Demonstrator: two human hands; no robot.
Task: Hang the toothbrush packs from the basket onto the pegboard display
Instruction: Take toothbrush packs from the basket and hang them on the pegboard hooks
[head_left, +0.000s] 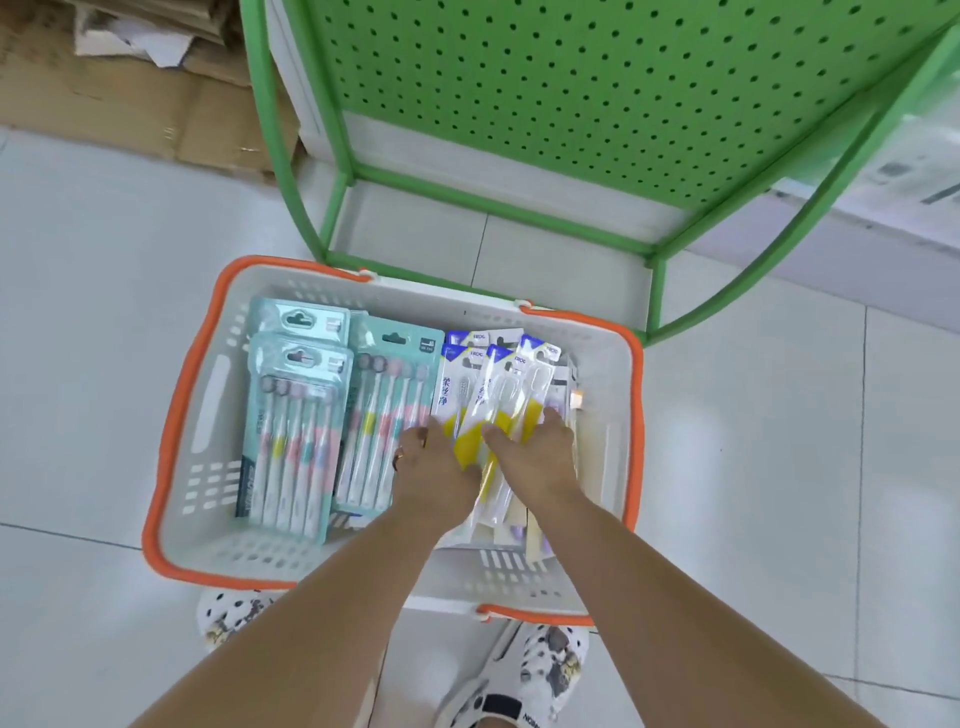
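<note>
A white basket with an orange rim (171, 415) stands on the floor in front of the green pegboard display (571, 78). Teal multi-brush packs (296, 431) lie in its left half. Slim single toothbrush packs with yellow handles (498, 384) are stacked in its right half. Both hands are down in the basket on the slim packs. My left hand (431, 467) grips their lower left edge, fingers curled under. My right hand (535, 452) grips the same bundle from the right, thumb on top.
The pegboard stands in a green tube frame (291, 171) with a white base shelf behind the basket. Flattened cardboard (130, 78) lies at the back left. White boxes (909, 171) sit at the right. My feet in spotted shoes (545, 670) are just behind the basket.
</note>
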